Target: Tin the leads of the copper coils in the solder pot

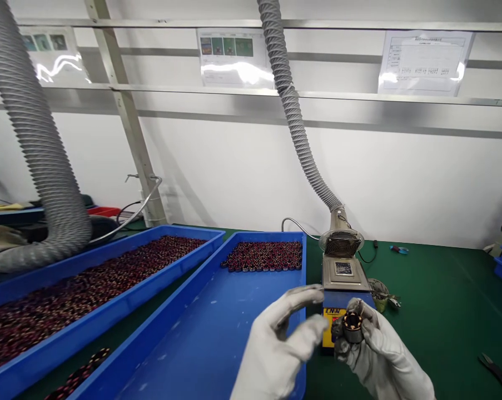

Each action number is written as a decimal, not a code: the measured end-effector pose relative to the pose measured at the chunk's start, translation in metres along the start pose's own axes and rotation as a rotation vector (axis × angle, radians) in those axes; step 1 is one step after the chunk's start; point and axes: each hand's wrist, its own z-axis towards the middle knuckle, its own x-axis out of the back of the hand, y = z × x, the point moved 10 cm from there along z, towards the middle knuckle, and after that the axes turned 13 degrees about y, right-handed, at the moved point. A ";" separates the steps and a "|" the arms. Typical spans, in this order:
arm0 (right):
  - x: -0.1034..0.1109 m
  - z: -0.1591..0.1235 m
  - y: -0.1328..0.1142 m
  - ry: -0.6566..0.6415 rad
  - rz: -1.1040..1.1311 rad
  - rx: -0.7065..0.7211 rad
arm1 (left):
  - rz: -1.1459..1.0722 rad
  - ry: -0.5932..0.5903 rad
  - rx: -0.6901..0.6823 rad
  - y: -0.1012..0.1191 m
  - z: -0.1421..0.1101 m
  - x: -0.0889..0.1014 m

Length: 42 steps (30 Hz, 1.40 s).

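My right hand [379,350], in a white glove, is closed around a small round wound coil part [353,323] with copper windings, held up in front of the solder pot [343,278]. My left hand [284,344], also gloved, hovers just left of it with fingers spread and curved, holding nothing. It is above the right edge of the nearer blue tray [192,344]. A cluster of the same dark red coil parts [265,255] sits at that tray's far end.
A second blue tray [121,300] on the left is full of coil parts. A grey fume hose [294,122] drops to the solder pot; another thick hose [38,155] hangs at left. Pliers [498,372] lie on the green mat at right.
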 end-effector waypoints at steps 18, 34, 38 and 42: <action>-0.023 -0.075 -0.082 0.469 -0.599 1.107 | -0.127 -0.267 0.197 -0.025 -0.010 -0.036; -0.039 -0.097 -0.078 0.547 -0.796 1.413 | -0.120 -0.128 0.274 -0.036 -0.004 -0.028; -0.044 -0.097 -0.078 0.531 -0.829 1.435 | -0.299 0.077 0.159 -0.023 -0.002 -0.009; -0.044 -0.098 -0.077 0.520 -0.812 1.463 | -0.254 0.047 0.186 -0.014 -0.002 -0.008</action>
